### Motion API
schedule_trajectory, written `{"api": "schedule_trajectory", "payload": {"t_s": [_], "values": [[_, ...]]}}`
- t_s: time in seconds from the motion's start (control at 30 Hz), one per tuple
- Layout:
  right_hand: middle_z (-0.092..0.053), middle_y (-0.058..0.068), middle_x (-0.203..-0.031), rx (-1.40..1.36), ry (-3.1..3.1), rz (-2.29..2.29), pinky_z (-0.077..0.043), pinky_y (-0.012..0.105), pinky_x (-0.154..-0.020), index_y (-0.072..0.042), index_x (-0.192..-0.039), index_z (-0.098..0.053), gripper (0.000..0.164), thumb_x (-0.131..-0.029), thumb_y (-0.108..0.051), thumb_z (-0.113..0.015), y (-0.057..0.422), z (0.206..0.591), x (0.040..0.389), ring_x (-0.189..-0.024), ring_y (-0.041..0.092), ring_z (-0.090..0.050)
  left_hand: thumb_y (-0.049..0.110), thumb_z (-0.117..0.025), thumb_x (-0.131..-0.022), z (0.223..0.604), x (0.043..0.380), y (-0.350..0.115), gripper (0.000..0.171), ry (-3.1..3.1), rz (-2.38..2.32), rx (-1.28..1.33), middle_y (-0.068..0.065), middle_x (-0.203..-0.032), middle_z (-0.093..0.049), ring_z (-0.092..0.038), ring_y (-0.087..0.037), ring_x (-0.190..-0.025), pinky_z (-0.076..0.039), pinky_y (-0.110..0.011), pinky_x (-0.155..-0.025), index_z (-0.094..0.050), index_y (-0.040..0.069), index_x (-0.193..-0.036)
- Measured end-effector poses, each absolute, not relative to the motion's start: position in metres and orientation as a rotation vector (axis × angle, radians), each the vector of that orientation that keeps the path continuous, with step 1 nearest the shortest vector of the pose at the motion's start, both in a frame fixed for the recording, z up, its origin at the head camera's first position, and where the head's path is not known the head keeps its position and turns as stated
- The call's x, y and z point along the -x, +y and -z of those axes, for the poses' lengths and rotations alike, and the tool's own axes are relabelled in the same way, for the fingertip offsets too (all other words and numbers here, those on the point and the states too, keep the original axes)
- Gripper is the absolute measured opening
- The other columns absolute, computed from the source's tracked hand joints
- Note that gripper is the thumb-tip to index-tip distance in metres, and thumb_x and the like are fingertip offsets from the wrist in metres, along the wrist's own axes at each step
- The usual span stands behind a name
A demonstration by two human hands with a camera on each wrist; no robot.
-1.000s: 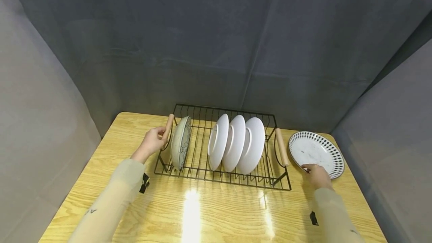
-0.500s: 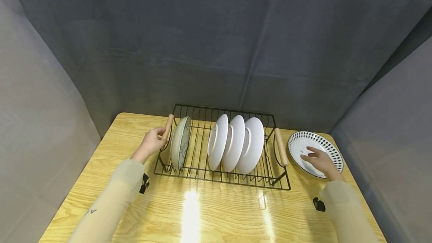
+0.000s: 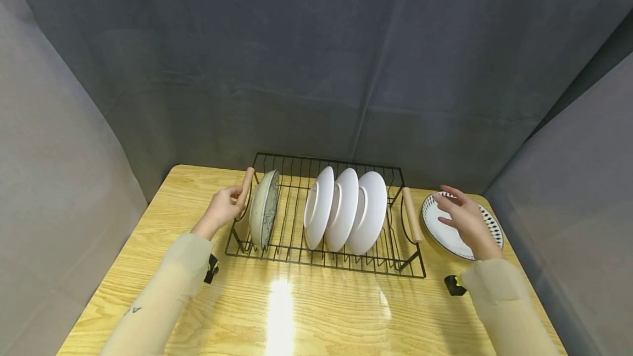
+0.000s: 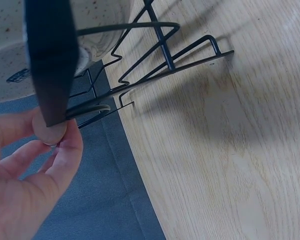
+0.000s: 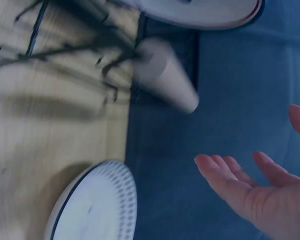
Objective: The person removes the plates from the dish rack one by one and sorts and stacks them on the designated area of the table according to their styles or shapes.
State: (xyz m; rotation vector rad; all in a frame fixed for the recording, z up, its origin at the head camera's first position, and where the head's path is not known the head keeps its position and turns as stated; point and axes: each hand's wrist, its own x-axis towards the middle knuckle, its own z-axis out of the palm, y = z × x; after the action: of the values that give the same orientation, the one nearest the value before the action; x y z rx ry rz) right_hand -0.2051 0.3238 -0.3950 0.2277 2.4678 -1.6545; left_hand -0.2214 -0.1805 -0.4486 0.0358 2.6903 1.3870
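A black wire dish rack (image 3: 292, 261) with wooden handles stands on the table. My left hand (image 3: 223, 209) grips its left wooden handle (image 3: 245, 183); the left wrist view shows thumb and fingers (image 4: 67, 157) curled round that handle. A speckled bowl-like dish (image 3: 260, 210) with a patterned inside stands on edge just right of it. Three white plates (image 3: 318, 207) stand on edge further right in the rack. My right hand (image 3: 467, 221), fingers spread and holding nothing, hovers above a white plate with a black diamond rim (image 3: 447, 235), which lies on the table.
The right wooden handle (image 3: 412, 216) of the rack lies between the white plates and the diamond-rimmed plate. A dark grey cloth (image 3: 277, 70) hangs behind the table, with lighter cloth sides (image 3: 588, 191) left and right. The wooden table (image 3: 326, 312) extends in front of the rack.
My right hand has let go of the diamond-rimmed plate's near edge and risen up and away over it, fingers spreading. The left hand, rack and dishes stay in place.
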Motion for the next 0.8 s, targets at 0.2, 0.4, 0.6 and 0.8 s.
{"api": "schedule_trajectory", "payload": {"t_s": [0.2,0.4,0.6,0.8], "values": [[-0.021,0.023,-0.144,-0.168,2.362,1.73,-0.048,0.031,-0.088,-0.003,-0.146,-0.015,0.078,-0.09,-0.044,-0.05,0.295,0.377,0.2,-0.127,0.035,-0.032,-0.007,-0.052,-0.086,0.447,0.22,-0.181,0.051,2.678,-1.395,-0.029,-0.03,-0.117,-0.047,-0.058,-0.039,-0.099,-0.053,-0.033,-0.065,-0.035,-0.012,-0.134],[-0.026,0.023,-0.14,-0.077,2.296,1.755,-0.044,0.043,-0.093,0.0,-0.145,-0.018,0.071,-0.093,-0.037,-0.05,0.269,0.372,0.192,-0.122,0.035,-0.037,-0.007,-0.051,-0.085,0.445,0.219,-0.182,0.051,2.678,-1.383,-0.025,-0.03,-0.117,-0.047,-0.058,-0.039,-0.098,-0.053,-0.033,-0.065,-0.036,-0.011,-0.134],[-0.034,0.02,-0.131,-0.097,2.214,1.816,-0.049,0.037,-0.086,0.003,-0.141,-0.024,0.068,-0.091,-0.03,-0.055,0.248,0.373,0.189,-0.098,0.013,-0.053,-0.006,-0.051,-0.086,0.446,0.22,-0.182,0.049,2.683,-1.366,-0.03,-0.029,-0.116,-0.048,-0.059,-0.038,-0.093,-0.052,-0.032,-0.062,-0.038,-0.011,-0.133],[-0.037,0.023,-0.126,-0.062,2.2,1.818,-0.048,0.037,-0.087,0.005,-0.142,-0.022,0.067,-0.092,-0.023,-0.056,0.234,0.382,0.189,-0.103,0.021,-0.054,-0.006,-0.051,-0.086,0.446,0.22,-0.182,0.048,2.684,-1.366,-0.032,-0.029,-0.116,-0.048,-0.06,-0.038,-0.092,-0.053,-0.033,-0.062,-0.039,-0.01,-0.132]]}}
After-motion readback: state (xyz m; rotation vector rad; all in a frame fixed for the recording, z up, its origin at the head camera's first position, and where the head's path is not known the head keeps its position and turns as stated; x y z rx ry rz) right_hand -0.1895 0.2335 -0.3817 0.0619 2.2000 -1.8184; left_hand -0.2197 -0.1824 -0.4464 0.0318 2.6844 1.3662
